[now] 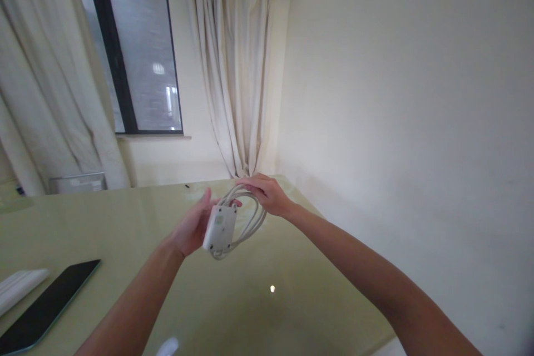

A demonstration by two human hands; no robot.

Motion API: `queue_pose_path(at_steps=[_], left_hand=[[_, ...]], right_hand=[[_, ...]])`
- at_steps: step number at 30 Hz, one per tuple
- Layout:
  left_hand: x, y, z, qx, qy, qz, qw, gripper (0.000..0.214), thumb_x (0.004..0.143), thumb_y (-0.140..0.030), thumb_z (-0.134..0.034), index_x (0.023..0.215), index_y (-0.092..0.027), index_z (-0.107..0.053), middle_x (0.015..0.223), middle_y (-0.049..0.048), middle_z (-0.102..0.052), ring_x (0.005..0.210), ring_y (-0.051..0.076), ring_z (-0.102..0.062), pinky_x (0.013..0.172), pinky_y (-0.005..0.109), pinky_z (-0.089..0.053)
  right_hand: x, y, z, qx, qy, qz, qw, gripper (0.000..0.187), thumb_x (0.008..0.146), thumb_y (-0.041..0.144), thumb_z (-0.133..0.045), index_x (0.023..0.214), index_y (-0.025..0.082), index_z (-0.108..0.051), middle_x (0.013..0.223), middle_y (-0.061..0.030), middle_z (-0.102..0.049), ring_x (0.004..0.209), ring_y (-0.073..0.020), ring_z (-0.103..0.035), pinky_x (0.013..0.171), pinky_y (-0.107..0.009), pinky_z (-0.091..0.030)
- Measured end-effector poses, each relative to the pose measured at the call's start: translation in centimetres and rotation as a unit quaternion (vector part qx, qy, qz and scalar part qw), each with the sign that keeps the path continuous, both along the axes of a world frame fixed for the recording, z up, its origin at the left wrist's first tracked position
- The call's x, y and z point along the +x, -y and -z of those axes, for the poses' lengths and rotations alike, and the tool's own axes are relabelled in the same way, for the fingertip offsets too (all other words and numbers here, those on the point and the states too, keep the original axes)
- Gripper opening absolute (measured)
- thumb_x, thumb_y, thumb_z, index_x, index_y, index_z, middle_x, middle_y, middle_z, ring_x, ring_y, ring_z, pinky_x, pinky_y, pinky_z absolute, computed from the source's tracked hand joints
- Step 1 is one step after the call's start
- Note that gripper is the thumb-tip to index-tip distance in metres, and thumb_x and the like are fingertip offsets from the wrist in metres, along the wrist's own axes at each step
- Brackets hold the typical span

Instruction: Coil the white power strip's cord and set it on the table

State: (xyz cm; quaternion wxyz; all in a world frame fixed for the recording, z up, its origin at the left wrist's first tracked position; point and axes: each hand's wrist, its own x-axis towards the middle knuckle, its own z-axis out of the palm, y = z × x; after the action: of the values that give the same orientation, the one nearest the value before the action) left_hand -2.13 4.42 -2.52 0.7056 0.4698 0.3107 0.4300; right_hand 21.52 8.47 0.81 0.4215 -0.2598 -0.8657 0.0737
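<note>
A white power strip (221, 228) with its cord (254, 222) wound in loops is held up above the table (250, 300). My left hand (195, 228) grips the block from its left side, with the thumb pointing up and some fingers hidden behind it. At the top of the loops, my right hand (267, 192) pinches the cord between its fingers. The block's underside, with small screws at its corners, faces me.
A flat black panel (50, 300) and a white object (20, 286) lie on the table at the left. A wall (409, 122) borders the table on the right. Curtains (237, 67) and a window (144, 50) stand beyond the far edge.
</note>
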Motion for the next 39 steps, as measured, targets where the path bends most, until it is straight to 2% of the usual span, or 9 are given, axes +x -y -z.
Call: queue_pose_path(at_steps=[4, 10, 14, 17, 20, 24, 28, 34, 39], left_hand=[[1.5, 0.7, -0.3, 0.091, -0.069, -0.041, 0.993, 0.049, 0.067, -0.06, -0.09, 0.083, -0.016, -0.074, 0.071, 0.0022, -0.061, 0.059, 0.014, -0.052, 0.053, 0.024, -0.036], [1.9, 0.8, -0.5, 0.098, -0.018, -0.054, 0.994, 0.041, 0.08, -0.057, -0.08, 0.073, -0.018, -0.067, 0.063, 0.0001, -0.055, 0.051, 0.012, -0.046, 0.047, 0.025, -0.033], [1.4, 0.2, 0.2, 0.115, 0.056, -0.058, 0.99, 0.036, 0.079, -0.053, -0.083, 0.076, -0.021, -0.066, 0.071, 0.0011, -0.062, 0.058, 0.013, -0.052, 0.053, 0.025, -0.042], [0.7, -0.4, 0.9, 0.096, 0.073, -0.093, 0.988, 0.035, 0.074, -0.049, -0.087, 0.075, -0.021, -0.066, 0.072, 0.0012, -0.065, 0.061, 0.014, -0.056, 0.055, 0.025, -0.045], [-0.2, -0.9, 2.2, 0.042, 0.046, -0.12, 0.991, 0.036, 0.071, -0.047, -0.088, 0.074, -0.019, -0.067, 0.071, 0.0022, -0.066, 0.061, 0.014, -0.059, 0.053, 0.024, -0.045], [-0.4, -1.3, 4.5, -0.048, 0.037, -0.095, 0.994, 0.043, 0.072, -0.054, -0.089, 0.075, -0.018, -0.064, 0.069, 0.001, -0.066, 0.06, 0.014, -0.061, 0.053, 0.023, -0.047], [0.5, -1.6, 5.5, -0.041, 0.089, -0.108, 0.989, 0.046, 0.081, -0.061, -0.08, 0.096, -0.019, -0.068, 0.053, -0.0076, -0.048, 0.049, 0.01, -0.051, 0.05, 0.02, -0.045], [0.3, -1.9, 3.6, -0.002, -0.003, -0.152, 0.988, 0.063, 0.085, -0.066, -0.071, 0.13, -0.023, -0.065, 0.078, -0.0008, -0.068, 0.054, 0.011, -0.056, 0.048, 0.021, -0.044], [0.3, -2.1, 2.5, 0.137, -0.163, -0.113, 0.97, 0.061, 0.088, -0.074, -0.061, 0.1, -0.015, -0.074, 0.074, 0.0048, -0.07, 0.057, 0.013, -0.055, 0.051, 0.022, -0.041]], right_hand=[[-0.1, 0.6, 0.5, 0.027, -0.007, -0.016, 0.999, 0.026, 0.106, 0.031, -0.056, 0.12, 0.025, -0.076, 0.12, -0.0095, -0.076, 0.113, -0.0221, -0.067, 0.106, -0.039, -0.049], [-0.1, 0.1, 3.5, -0.058, -0.089, 0.04, 0.994, 0.035, 0.098, 0.031, -0.063, 0.133, 0.021, -0.063, 0.128, -0.0115, -0.068, 0.107, -0.0207, -0.067, 0.096, -0.037, -0.054], [0.0, -0.4, 5.2, -0.275, -0.125, 0.062, 0.951, 0.014, 0.096, 0.028, -0.061, 0.105, 0.018, -0.067, 0.087, -0.0045, -0.074, 0.078, -0.017, -0.07, 0.078, -0.031, -0.056], [-0.1, -0.1, 5.4, -0.465, -0.09, 0.041, 0.88, 0.013, 0.094, 0.031, -0.064, 0.095, 0.018, -0.064, 0.077, -0.0046, -0.074, 0.066, -0.0166, -0.07, 0.065, -0.028, -0.056], [-0.2, 0.2, 5.4, -0.542, -0.096, 0.051, 0.834, 0.014, 0.098, 0.033, -0.061, 0.101, 0.02, -0.059, 0.07, -0.0023, -0.073, 0.057, -0.016, -0.068, 0.057, -0.027, -0.055], [-0.3, -0.2, 5.8, -0.483, -0.188, 0.056, 0.853, 0.017, 0.1, 0.038, -0.06, 0.103, 0.022, -0.055, 0.061, 0.0046, -0.063, 0.052, -0.0126, -0.063, 0.054, -0.022, -0.053], [-0.5, -0.7, 6.5, -0.385, -0.179, 0.051, 0.904, 0.016, 0.1, 0.034, -0.056, 0.099, 0.019, -0.064, 0.059, 0.0068, -0.054, 0.046, -0.008, -0.048, 0.047, -0.018, -0.041], [0.2, -0.9, 5.8, -0.41, -0.175, 0.016, 0.895, 0.022, 0.099, 0.03, -0.052, 0.109, 0.019, -0.068, 0.062, 0.007, -0.05, 0.047, -0.0085, -0.036, 0.044, -0.021, -0.026], [-0.6, -0.7, 4.6, -0.297, -0.049, 0.016, 0.953, 0.017, 0.09, 0.015, -0.054, 0.08, 0.018, -0.068, 0.063, 0.004, -0.053, 0.059, -0.0113, -0.048, 0.059, -0.024, -0.035]])
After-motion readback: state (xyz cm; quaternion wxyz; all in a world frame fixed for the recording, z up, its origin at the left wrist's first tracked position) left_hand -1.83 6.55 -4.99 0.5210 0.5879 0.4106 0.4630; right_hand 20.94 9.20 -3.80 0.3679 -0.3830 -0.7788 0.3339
